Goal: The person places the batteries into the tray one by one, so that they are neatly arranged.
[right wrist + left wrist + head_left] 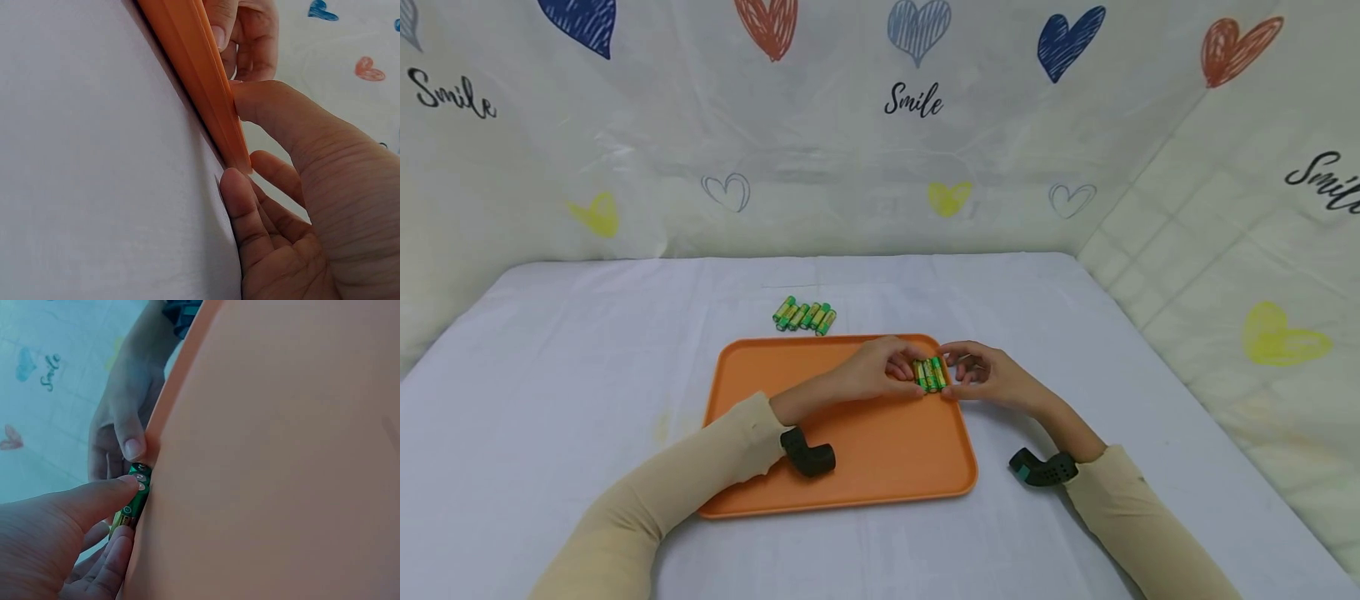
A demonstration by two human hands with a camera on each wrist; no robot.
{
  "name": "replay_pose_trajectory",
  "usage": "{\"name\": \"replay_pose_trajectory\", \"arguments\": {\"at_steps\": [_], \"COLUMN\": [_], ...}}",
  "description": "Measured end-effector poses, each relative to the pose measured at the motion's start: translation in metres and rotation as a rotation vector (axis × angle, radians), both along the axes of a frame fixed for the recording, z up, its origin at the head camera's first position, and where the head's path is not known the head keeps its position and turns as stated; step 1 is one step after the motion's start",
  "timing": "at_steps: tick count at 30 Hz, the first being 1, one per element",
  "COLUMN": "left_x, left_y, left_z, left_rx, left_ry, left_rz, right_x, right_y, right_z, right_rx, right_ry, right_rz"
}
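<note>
A short row of green-and-gold batteries lies side by side near the far right corner of the orange tray. My left hand holds the row from the left, thumb at the near ends and fingers at the far ends. Up close, the left thumb rests on the ends of the batteries. From outside the rim, my right hand reaches over with thumb and forefinger about the right side of the row. In the right wrist view, the tray's raised rim hides the batteries.
Another group of green batteries lies on the white tablecloth just beyond the tray's far edge. A heart-printed sheet hangs behind and to the right. Dark devices are strapped to both wrists.
</note>
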State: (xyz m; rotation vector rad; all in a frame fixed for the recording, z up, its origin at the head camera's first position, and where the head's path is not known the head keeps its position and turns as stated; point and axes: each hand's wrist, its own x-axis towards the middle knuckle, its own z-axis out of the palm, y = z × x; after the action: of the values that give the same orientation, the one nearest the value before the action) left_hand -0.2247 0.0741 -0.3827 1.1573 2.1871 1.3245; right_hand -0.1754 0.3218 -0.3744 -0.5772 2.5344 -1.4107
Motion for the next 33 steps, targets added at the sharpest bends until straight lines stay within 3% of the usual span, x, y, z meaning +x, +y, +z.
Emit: {"name": "replay_pose_trajectory", "arguments": {"at_steps": [21,33], "left_x": [0.000,-0.001], "left_y": [0.000,-0.006], "left_z": [0.004,0.011], "left_rx": [-0.027,-0.035], "left_ry": [0.033,0.009], "left_rz": [-0.004,0.003], "right_x": [0.002,0.001], "right_y": [0.001,0.001], "right_z": [0.000,0.000], "right_rx": [0.004,0.014], "right_ry": [0.001,-0.001], "right_rz": [-0.004,-0.004]}}
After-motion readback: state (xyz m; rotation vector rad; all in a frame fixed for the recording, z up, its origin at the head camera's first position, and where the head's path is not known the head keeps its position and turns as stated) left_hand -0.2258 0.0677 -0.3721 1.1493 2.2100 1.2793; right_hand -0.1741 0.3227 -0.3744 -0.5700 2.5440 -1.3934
